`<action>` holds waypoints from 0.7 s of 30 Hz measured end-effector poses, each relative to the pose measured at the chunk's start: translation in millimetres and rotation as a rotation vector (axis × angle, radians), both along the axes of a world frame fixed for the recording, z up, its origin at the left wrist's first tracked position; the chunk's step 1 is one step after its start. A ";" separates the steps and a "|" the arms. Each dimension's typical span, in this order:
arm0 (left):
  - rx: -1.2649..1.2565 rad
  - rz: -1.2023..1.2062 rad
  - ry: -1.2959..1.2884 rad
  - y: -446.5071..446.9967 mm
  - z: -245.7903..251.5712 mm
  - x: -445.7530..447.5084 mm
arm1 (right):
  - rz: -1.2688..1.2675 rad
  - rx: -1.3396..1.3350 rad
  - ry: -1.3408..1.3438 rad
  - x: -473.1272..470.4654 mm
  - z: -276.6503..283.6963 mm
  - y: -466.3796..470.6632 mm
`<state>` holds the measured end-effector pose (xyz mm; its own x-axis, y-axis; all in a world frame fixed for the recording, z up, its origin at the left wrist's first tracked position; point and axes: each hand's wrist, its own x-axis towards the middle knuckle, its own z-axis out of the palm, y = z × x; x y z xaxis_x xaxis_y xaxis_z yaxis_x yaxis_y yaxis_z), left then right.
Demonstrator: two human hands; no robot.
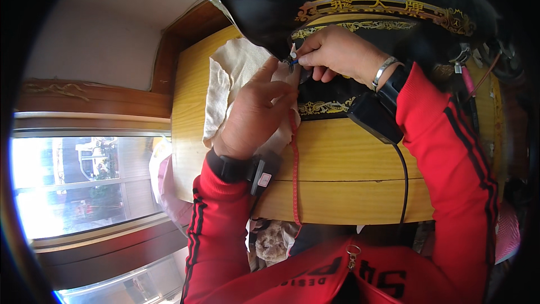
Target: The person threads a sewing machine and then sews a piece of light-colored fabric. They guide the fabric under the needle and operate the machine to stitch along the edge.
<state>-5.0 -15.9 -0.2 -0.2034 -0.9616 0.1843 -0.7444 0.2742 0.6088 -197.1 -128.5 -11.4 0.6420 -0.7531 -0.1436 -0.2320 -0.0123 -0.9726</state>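
Observation:
A black sewing machine [261, 8] with gold decoration stands at the back of a yellow wood-grain table. Cream cloth [219, 88] lies partly folded under its needle end. On that cloth rests my left hand [257, 109], index finger stretched towards the presser foot [290, 62], the other fingers bent. Whether those fingers pinch the cloth is hidden. My right hand [341, 55] holds a small blue item [294, 62] between thumb and fingertips, right beside the presser foot; most of it is covered. A narrow red trim [295, 169] runs from beneath my left hand to the table's front edge.
A black box-shaped device [373, 118] hangs at my right wrist, its cable [405, 177] trailing over the table [346, 156]. Another device [262, 177] sits at my left wrist. Left of the table is a window [97, 181]; a pink-handled tool [467, 80] lies at the right.

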 end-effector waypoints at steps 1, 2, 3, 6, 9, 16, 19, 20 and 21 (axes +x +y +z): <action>-0.028 -0.012 -0.006 0.6 -0.1 0.0 | -0.003 0.000 0.002 0.4 0.2 0.2; -0.045 -0.017 -0.015 1.2 -0.2 -0.1 | -0.006 0.003 0.002 0.8 0.4 0.6; -0.065 -0.020 -0.020 1.6 -0.4 -0.5 | -0.009 0.007 0.004 1.0 0.6 0.8; -0.097 -0.025 -0.023 2.4 -0.5 -3.5 | -0.019 0.022 0.006 1.0 1.1 1.5; -0.094 -0.018 -0.062 7.0 2.6 -6.3 | -0.017 0.023 0.011 1.2 1.1 1.9; -0.183 -0.014 -0.219 13.0 10.0 -14.0 | -0.023 0.019 0.011 1.6 0.2 1.4; -0.208 -0.060 -0.321 15.3 14.0 -13.5 | -0.024 0.025 0.015 1.3 0.4 1.8; -0.211 -0.063 -0.325 15.5 15.0 -13.4 | -0.026 0.024 0.010 1.4 0.6 2.0; -0.215 -0.064 -0.333 15.8 15.6 -13.5 | -0.026 0.025 0.014 1.7 0.8 2.2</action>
<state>-18.5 -0.1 15.4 -0.3439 -0.8918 0.2941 -0.8686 0.4211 0.2612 -195.4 -126.4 -10.6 0.6201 -0.7655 -0.1716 -0.2457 0.0182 -0.9692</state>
